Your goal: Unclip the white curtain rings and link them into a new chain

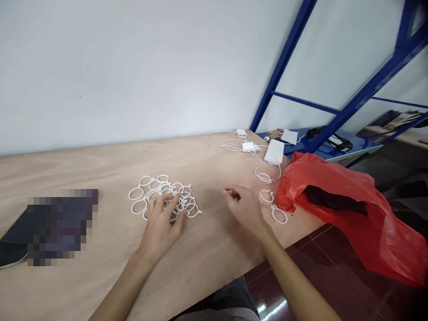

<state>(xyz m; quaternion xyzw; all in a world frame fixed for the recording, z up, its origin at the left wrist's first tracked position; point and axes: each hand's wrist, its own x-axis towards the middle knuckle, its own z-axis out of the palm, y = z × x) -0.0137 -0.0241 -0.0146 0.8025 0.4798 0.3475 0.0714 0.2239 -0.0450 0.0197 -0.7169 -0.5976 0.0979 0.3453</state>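
A loose pile of white plastic rings (137, 193), each with a small eyelet tab, lies on the wooden table. Over the right part of this pile is my left hand (162, 216), its fingers spread and the tips down among the rings; I see none gripped. To the right, just above bare wood, my right hand (245, 207) is closed, thumb and fingers pinched together. Whatever it may hold is too small or hidden to make out. Beyond it lie two separate rings, an upper ring (266, 196) and a lower ring (279, 215), beside a red plastic bag (337, 187).
A dark flat object (16, 232), partly blurred out, lies at the left. White cables with a charger block (241, 133) and a white box-shaped device (274, 151) are at the back right. A blue metal frame (284, 53) rises behind. The table's front edge runs below my hands.
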